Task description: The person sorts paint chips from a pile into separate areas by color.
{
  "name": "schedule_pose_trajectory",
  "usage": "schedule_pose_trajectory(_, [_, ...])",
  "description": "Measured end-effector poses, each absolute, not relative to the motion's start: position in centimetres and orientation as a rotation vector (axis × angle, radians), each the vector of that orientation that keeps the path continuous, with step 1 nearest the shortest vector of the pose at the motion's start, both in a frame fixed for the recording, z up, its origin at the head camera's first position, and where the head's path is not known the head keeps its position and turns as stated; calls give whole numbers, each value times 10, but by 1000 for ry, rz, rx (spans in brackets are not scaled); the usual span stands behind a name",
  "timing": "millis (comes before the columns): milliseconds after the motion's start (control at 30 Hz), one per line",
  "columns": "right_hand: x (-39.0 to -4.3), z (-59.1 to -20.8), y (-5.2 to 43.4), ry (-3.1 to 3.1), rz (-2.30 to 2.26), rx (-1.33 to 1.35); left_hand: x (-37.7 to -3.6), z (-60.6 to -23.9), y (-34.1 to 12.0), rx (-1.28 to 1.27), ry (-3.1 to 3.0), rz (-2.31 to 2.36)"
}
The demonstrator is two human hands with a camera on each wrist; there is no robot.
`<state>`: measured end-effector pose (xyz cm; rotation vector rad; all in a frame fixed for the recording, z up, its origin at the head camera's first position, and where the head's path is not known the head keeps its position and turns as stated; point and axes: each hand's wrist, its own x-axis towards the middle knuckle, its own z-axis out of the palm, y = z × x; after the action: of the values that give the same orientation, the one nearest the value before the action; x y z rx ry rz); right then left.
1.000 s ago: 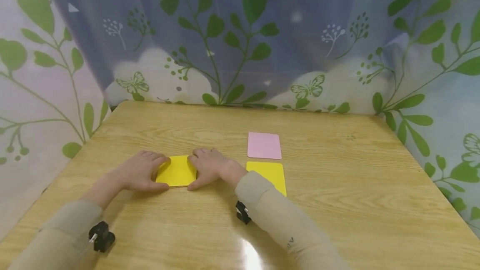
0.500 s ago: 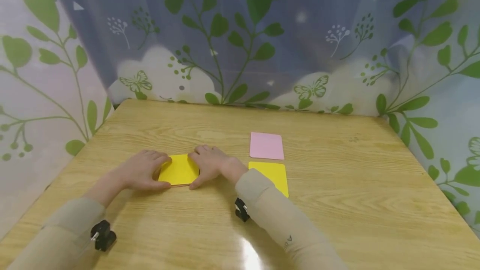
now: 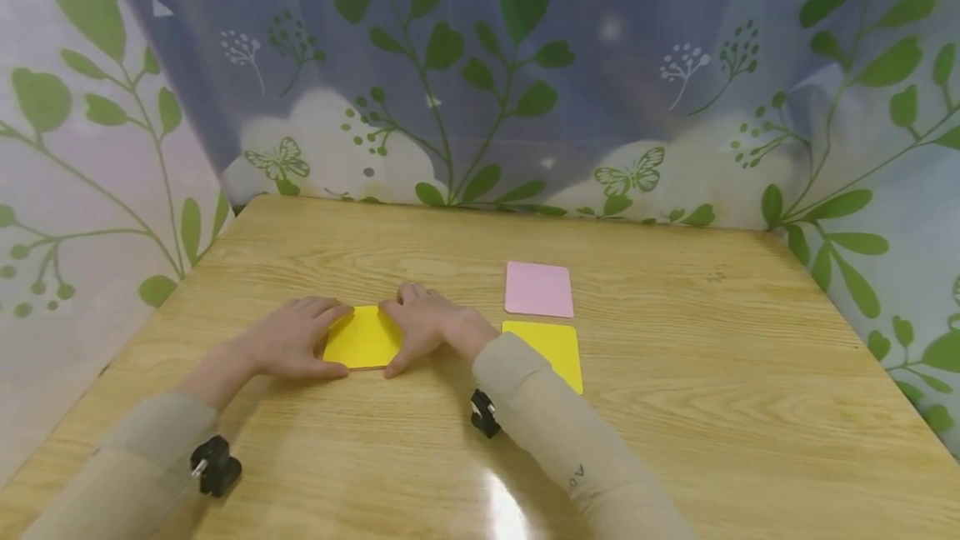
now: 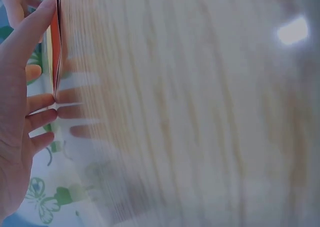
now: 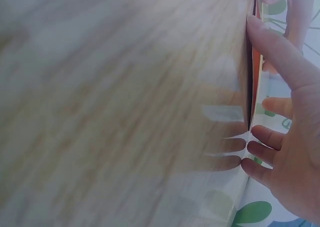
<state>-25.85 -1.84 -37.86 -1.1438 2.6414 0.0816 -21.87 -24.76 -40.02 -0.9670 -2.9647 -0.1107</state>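
Observation:
A small stack of square cards (image 3: 363, 338), yellow on top, lies on the wooden table between both hands. My left hand (image 3: 296, 338) holds its left side, thumb at the near edge and index finger at the far corner. On the opposite side my right hand (image 3: 429, 325) grips it the same way. Edge-on in the left wrist view, the stack (image 4: 56, 47) shows an orange layer under the top one. In the right wrist view a dark layer also shows in the stack (image 5: 255, 67), with a narrow gap between layers.
Right of the stack lies a pink square card (image 3: 538, 289). Just nearer than it is another yellow square card (image 3: 555, 348), partly hidden by the right sleeve (image 3: 517, 373). A leaf-patterned curtain (image 3: 480, 107) hangs behind the wooden table (image 3: 675, 407).
The whole head view has shifted slightly, so things appear a little further right. Both hands keep their hold on the stack, with only a slight shift of the fingers.

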Motion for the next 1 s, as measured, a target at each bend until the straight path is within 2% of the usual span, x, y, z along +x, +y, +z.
schedule_pose_trajectory(1000, [-262, -372, -11, 2652, 39, -1159, -230, -402, -231, -1018, -2913, -161])
